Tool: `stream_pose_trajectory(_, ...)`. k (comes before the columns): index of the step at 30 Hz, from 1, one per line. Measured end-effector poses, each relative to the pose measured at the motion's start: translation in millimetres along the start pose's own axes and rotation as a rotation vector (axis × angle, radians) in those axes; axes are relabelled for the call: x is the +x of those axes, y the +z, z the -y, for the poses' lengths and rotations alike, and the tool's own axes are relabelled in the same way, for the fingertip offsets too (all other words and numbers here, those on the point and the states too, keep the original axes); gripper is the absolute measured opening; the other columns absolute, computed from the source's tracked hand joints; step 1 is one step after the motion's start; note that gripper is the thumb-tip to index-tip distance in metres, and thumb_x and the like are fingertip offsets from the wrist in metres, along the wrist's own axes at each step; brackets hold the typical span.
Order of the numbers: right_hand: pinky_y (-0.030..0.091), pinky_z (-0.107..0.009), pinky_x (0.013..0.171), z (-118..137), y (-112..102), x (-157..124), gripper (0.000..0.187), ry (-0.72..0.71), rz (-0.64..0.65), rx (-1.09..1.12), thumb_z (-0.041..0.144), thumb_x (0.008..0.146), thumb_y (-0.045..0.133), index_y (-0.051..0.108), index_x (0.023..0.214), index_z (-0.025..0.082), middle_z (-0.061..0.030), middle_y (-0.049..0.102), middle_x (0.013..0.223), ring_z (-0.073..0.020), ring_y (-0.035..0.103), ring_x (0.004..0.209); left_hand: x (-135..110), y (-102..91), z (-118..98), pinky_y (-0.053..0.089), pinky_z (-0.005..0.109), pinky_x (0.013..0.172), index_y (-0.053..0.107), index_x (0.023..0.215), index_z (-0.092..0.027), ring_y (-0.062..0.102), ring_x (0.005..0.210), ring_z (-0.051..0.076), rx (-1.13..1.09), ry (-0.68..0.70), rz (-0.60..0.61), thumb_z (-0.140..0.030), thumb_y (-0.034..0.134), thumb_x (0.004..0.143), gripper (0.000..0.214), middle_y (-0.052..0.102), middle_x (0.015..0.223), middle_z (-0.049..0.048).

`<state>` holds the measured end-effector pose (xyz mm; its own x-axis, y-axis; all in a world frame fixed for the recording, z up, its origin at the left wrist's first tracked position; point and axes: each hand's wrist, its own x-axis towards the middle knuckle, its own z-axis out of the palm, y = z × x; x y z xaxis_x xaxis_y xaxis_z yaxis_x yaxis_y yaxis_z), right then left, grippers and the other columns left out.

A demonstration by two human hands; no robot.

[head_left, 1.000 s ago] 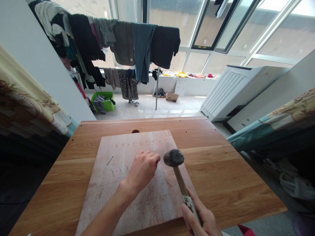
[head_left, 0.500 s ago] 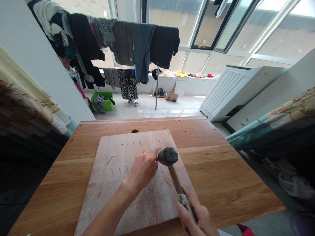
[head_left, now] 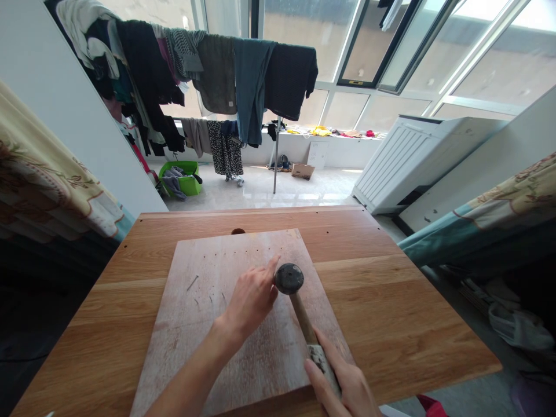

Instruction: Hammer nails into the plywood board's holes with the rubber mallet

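My left hand (head_left: 254, 295) rests over a pale wooden board (head_left: 182, 347). Its index finger stretches toward the last of a row of small dark dots (head_left: 246, 251) along the board's far part; the other fingers are curled and the thumb is partly hidden, with nothing visible in them. My right hand (head_left: 343, 373) grips the handle of a mallet (head_left: 303, 317). The mallet's dark head hangs over the board, right beside the left hand's fingers. A larger nail (head_left: 192, 282) and several small nails (head_left: 211, 299) lie on the board, left of my left hand.
The board lies on a wooden table (head_left: 391, 313) with a round hole near its far edge. Beyond stand a rack of hanging clothes (head_left: 252, 87), a green basket (head_left: 189, 184) and a white cabinet-like unit (head_left: 395, 156). Curtains (head_left: 490, 214) hang at both sides.
The mallet has moved slightly left and its head has tilted. My left index finger has straightened away from me toward the end of the row of dots. The nails lie as before.
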<state>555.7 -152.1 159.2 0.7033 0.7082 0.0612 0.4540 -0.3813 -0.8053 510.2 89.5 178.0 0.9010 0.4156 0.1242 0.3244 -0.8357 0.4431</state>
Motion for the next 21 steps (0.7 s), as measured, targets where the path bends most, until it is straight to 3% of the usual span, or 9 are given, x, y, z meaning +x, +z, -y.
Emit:
stream_pose_trajectory(6,0.061,-0.031,0.088,13.5,-3.3,2.3,0.059,-0.048,-0.004,0.024,0.058,0.1,0.048,0.065,0.143,0.023,-0.0112,0.084,0.102,-0.0288,0.08,0.094,-0.2,0.0,-0.4,0.058,0.038,0.087,0.045,0.15,-0.017,0.074,0.093,0.025,0.014,-0.027,-0.013,-0.007,0.063,0.087,0.066,0.078,0.1,0.0077)
stream_pose_trajectory(13,0.061,-0.028,0.088,6.4,6.0,5.6,0.07,0.115,-0.048,0.096,0.066,0.099,0.048,0.067,0.139,0.012,-0.0143,0.082,0.106,-0.0274,0.08,0.097,-0.8,-1.7,-0.9,0.058,0.036,0.086,0.04,0.154,-0.021,0.075,0.092,0.023,-0.054,-0.012,-0.019,-0.006,0.063,0.088,0.071,0.078,0.098,0.0037)
stream_pose_trajectory(17,0.059,-0.032,0.095,2.2,6.3,5.7,0.07,0.122,-0.035,0.091,0.07,0.094,0.053,0.071,0.135,0.017,-0.0146,0.082,0.109,-0.0302,0.078,0.101,-0.6,-1.6,-0.2,0.058,0.037,0.085,0.041,0.154,-0.019,0.075,0.095,0.025,-0.006,-0.02,0.003,-0.005,0.062,0.087,0.072,0.078,0.101,0.0071)
stream_pose_trajectory(21,0.06,-0.036,0.092,1.3,3.1,1.6,0.072,0.225,-0.01,0.111,0.072,0.091,0.057,0.071,0.136,0.018,-0.013,0.082,0.106,-0.0332,0.077,0.102,-0.2,-1.2,-0.9,0.058,0.039,0.088,0.041,0.154,-0.017,0.074,0.094,0.025,0.001,-0.028,0.016,-0.007,0.061,0.089,0.069,0.078,0.1,0.0075)
